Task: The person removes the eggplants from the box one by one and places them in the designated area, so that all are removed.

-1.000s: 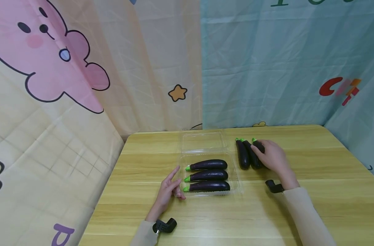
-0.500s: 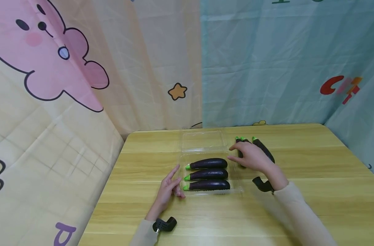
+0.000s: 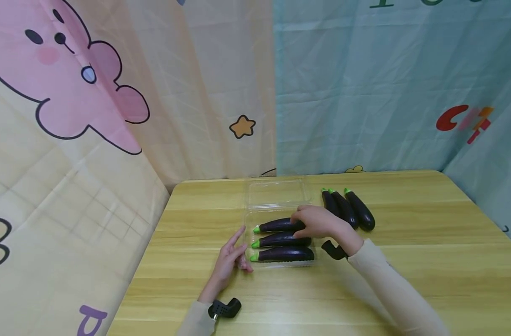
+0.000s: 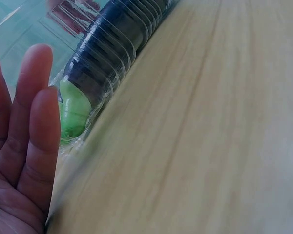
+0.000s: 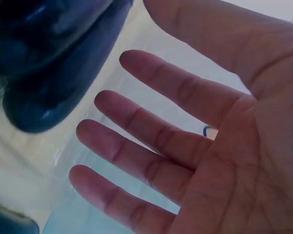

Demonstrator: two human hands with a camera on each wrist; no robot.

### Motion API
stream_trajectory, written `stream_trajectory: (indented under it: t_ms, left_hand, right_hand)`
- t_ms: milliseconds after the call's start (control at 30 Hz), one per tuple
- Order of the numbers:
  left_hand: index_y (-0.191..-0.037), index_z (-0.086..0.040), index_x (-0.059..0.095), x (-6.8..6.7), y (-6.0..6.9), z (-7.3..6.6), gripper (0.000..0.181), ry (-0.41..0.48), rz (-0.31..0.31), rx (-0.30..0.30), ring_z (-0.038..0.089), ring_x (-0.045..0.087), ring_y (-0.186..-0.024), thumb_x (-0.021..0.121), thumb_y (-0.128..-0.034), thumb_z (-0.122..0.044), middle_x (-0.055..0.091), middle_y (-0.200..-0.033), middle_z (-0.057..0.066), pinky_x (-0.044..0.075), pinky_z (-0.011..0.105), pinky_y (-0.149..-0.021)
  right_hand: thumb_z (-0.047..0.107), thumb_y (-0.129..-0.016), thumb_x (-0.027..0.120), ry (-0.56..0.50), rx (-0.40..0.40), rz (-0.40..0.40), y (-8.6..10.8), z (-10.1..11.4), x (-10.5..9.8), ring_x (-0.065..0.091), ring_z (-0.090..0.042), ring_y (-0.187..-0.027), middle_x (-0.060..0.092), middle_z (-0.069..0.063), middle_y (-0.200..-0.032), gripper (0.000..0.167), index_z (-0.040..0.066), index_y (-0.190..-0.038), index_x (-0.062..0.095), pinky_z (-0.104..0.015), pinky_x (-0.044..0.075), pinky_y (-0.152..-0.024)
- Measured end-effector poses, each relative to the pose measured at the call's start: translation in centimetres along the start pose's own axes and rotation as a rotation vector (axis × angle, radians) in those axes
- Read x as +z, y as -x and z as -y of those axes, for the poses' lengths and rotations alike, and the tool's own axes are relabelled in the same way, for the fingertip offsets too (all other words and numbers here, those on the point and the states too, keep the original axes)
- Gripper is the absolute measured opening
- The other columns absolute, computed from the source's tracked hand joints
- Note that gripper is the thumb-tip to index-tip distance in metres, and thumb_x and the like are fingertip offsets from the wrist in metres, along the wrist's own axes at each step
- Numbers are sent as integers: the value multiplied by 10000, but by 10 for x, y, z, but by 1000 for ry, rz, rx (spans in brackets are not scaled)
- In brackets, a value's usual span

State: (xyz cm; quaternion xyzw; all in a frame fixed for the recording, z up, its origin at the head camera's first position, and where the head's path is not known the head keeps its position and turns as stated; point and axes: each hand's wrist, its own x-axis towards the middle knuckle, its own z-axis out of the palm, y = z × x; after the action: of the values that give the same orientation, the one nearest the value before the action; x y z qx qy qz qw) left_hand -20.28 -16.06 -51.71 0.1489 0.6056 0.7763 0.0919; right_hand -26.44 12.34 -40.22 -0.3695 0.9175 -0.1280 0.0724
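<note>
In the head view a clear plastic box (image 3: 289, 264) holds three dark purple eggplants side by side: a back one (image 3: 274, 225), a middle one (image 3: 276, 240) and a front one (image 3: 285, 254), green stems to the left. My left hand (image 3: 228, 261) is at the box's left edge, its fingers extended; the left wrist view shows them beside the wall near a green stem (image 4: 74, 111). Above the right ends of the back and middle eggplants is my right hand (image 3: 320, 221). Its fingers (image 5: 158, 131) are spread in the right wrist view, apart from the eggplants (image 5: 44, 102).
Behind the box its transparent lid (image 3: 277, 193) lies folded back. Three more eggplants (image 3: 359, 210) lie together on the wooden table (image 3: 423, 219) to the right of the box. Printed curtains (image 3: 356, 93) hang behind the table and at its sides.
My right hand has left the rightmost loose eggplant and moved left and forward over the eggplants in the box. The left hand has stayed at the box's left edge.
</note>
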Motion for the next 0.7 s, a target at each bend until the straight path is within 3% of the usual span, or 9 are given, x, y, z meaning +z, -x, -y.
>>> stream_trajectory:
  t_ms: [300, 700]
  left_hand:
    - [-1510, -28, 157, 0, 1, 1, 601, -5, 2, 4, 153, 638, -506, 465, -1008, -148, 559, -517, -25, 574, 336, -572]
    - [-1510, -27, 154, -1, 0, 0, 611, -3, 8, 9, 150, 636, -507, 474, -1004, -152, 559, -524, -26, 574, 335, -569]
  right_hand:
    - [291, -798, 776, 29, 18, 97, -19, 8, 9, 543, -178, -764, 541, -2, -869, 259, 97, -934, 670, -366, 494, -731]
    - [347, -785, 782, 75, 79, 189, -30, 12, 14, 520, -171, -748, 513, 7, -877, 320, 126, -982, 660, -373, 483, -705]
